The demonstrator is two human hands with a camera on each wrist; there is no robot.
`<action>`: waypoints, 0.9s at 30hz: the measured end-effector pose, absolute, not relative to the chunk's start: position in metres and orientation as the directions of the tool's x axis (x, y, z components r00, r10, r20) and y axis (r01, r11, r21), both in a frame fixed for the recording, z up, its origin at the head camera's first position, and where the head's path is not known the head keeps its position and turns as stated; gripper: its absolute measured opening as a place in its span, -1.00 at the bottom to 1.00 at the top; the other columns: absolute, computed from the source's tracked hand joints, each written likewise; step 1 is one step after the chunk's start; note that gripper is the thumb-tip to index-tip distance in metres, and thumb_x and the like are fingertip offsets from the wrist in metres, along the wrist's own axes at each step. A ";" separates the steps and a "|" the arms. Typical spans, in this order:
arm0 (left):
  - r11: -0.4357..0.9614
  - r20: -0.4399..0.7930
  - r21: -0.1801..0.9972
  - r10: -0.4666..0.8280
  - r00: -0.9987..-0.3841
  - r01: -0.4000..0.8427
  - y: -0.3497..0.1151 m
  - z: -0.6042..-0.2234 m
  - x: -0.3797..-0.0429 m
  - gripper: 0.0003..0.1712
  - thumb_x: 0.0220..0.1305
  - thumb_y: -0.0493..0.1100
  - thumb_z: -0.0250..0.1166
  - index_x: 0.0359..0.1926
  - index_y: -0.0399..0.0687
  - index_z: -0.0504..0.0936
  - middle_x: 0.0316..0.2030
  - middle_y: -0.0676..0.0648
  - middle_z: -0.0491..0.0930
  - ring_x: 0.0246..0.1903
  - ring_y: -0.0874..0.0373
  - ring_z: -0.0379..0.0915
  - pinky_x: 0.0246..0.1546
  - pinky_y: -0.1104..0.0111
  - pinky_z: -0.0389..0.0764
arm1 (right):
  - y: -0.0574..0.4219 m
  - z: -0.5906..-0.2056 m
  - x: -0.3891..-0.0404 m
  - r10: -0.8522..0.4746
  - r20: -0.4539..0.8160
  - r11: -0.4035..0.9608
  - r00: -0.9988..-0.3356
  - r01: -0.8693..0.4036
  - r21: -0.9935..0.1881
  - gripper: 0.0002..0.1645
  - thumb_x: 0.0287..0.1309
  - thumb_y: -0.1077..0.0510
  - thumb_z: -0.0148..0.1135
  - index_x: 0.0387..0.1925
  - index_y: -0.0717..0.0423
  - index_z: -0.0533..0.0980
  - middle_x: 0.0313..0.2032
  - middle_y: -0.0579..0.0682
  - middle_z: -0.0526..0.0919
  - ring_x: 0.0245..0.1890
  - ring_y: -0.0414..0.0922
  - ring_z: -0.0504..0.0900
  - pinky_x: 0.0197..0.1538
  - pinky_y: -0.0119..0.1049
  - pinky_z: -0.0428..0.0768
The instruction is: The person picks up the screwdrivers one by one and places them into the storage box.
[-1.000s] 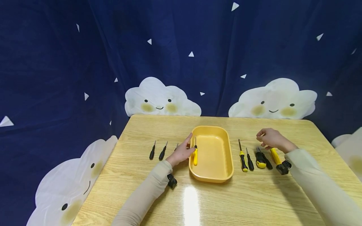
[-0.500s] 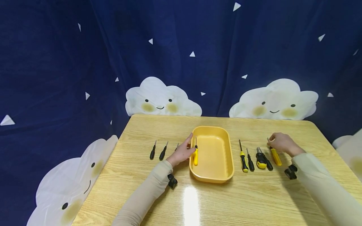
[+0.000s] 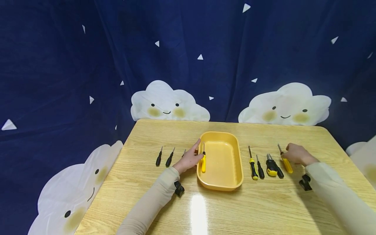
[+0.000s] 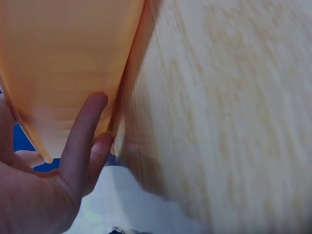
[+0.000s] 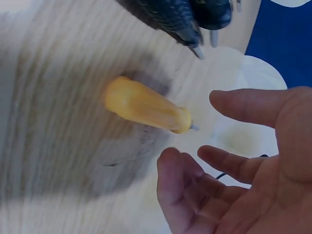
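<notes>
My left hand (image 3: 188, 160) grips the left wall of a yellow tray (image 3: 223, 160), thumb over the rim; in the left wrist view its fingers lie against the tray's outer wall (image 4: 58, 73). Inside the tray, along that wall, is a screwdriver with a yellow handle (image 3: 203, 164), close to my thumb. Over at the right, my right hand (image 3: 297, 154) hovers beside another yellow-handled screwdriver (image 3: 287, 165) on the table. The right wrist view shows thumb and fingers spread apart near that screwdriver's shank end, with a gap between hand and tool (image 5: 146, 105).
Between tray and right hand lie a yellow-and-black screwdriver (image 3: 253, 168), a black screwdriver (image 3: 260, 171), a stubby black-and-yellow tool (image 3: 271, 168) and another black screwdriver (image 3: 280, 172). Left of the tray are black screwdrivers (image 3: 169, 160), one partly behind my left hand. A curtain (image 3: 176, 49) hangs behind the table.
My right hand has moved right, from above the black tools to the yellow-handled screwdriver, then from its tip towards its handle. The left hand and tray stay in place.
</notes>
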State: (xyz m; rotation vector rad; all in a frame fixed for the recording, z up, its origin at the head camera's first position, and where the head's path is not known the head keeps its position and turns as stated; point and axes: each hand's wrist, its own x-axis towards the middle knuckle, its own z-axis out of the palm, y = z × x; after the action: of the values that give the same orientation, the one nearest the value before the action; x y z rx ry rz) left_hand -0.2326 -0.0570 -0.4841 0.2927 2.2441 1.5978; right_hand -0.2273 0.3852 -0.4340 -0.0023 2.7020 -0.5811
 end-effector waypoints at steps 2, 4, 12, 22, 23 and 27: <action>0.333 -0.172 0.942 0.376 -0.911 -0.040 -0.057 -0.485 -0.233 -0.17 0.36 -0.14 0.09 0.49 0.37 -0.14 0.06 -0.23 0.42 -0.25 0.06 0.54 -0.47 0.27 0.67 | 0.386 -0.440 -0.227 -0.074 -0.368 0.902 -0.927 0.095 -0.422 -0.26 0.18 0.13 0.09 0.09 0.73 0.12 -0.05 0.63 0.30 -0.65 -0.10 0.41 -0.53 -0.16 0.57; 0.330 -0.169 0.943 0.378 -0.910 -0.038 -0.057 -0.485 -0.233 -0.17 0.36 -0.14 0.09 0.49 0.37 -0.14 0.07 -0.24 0.42 -0.25 0.06 0.55 -0.46 0.27 0.67 | 0.386 -0.445 -0.227 -0.067 -0.369 0.898 -0.927 0.105 -0.426 -0.29 0.18 0.13 0.09 0.05 0.72 0.14 -0.16 0.56 0.37 -0.68 -0.13 0.40 -0.56 -0.19 0.56; 0.321 -0.161 0.947 0.384 -0.909 -0.032 -0.056 -0.486 -0.233 -0.16 0.35 -0.13 0.10 0.48 0.39 -0.14 0.06 -0.23 0.43 -0.25 0.06 0.55 -0.46 0.27 0.67 | 0.388 -0.455 -0.228 -0.040 -0.374 0.911 -0.927 0.120 -0.394 -0.54 0.15 0.15 0.10 -0.18 0.57 0.29 -0.48 0.18 0.44 -0.56 -0.05 0.48 -0.55 -0.23 0.57; 0.318 -0.161 0.947 0.380 -0.911 -0.034 -0.056 -0.486 -0.233 -0.16 0.36 -0.16 0.09 0.49 0.37 -0.14 0.08 -0.24 0.44 -0.24 0.06 0.56 -0.45 0.27 0.67 | 0.385 -0.457 -0.228 -0.017 -0.370 0.923 -0.929 0.128 -0.364 -0.63 0.10 0.25 0.05 -0.20 0.53 0.27 -0.47 0.22 0.43 -0.52 0.00 0.50 -0.55 -0.25 0.56; 0.320 -0.163 0.947 0.379 -0.911 -0.037 -0.056 -0.485 -0.233 -0.16 0.36 -0.16 0.09 0.49 0.37 -0.14 0.08 -0.24 0.44 -0.24 0.06 0.56 -0.45 0.26 0.67 | 0.384 -0.457 -0.228 -0.017 -0.372 0.924 -0.928 0.128 -0.361 -0.63 0.11 0.25 0.05 -0.20 0.54 0.27 -0.47 0.22 0.44 -0.51 0.00 0.50 -0.55 -0.25 0.56; 0.325 -0.170 0.945 0.374 -0.912 -0.042 -0.056 -0.484 -0.233 -0.16 0.36 -0.16 0.09 0.49 0.36 -0.14 0.08 -0.24 0.43 -0.24 0.06 0.56 -0.46 0.26 0.67 | 0.381 -0.455 -0.228 -0.023 -0.374 0.928 -0.927 0.119 -0.352 -0.66 0.11 0.27 0.04 -0.20 0.53 0.27 -0.47 0.22 0.43 -0.52 0.00 0.49 -0.56 -0.26 0.55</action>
State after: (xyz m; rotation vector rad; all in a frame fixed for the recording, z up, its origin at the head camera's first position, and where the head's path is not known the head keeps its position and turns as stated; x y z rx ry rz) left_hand -0.2327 -0.0562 -0.4844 0.2949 2.2392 1.6122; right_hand -0.2279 0.3808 -0.4549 0.0699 2.7091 -0.5277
